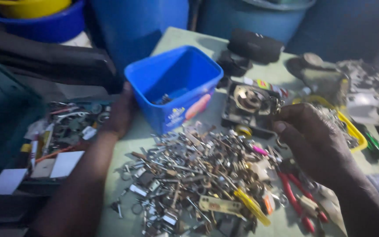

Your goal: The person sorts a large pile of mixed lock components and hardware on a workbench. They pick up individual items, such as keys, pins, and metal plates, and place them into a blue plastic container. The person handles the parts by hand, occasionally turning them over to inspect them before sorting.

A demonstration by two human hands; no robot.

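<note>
— What is the left hand (118,115) doing?

— It holds the side of one blue tub (175,86). The tub is square, open on top and tipped a bit. It stands on the table (178,38), just behind a big pile of keys and metal bits (189,175). There are too many to count.

— And the right hand (309,141)?

— Its fingers curl in over the pile. I cannot tell if it holds something. One pair of red pliers (298,198) lies under it.
</note>
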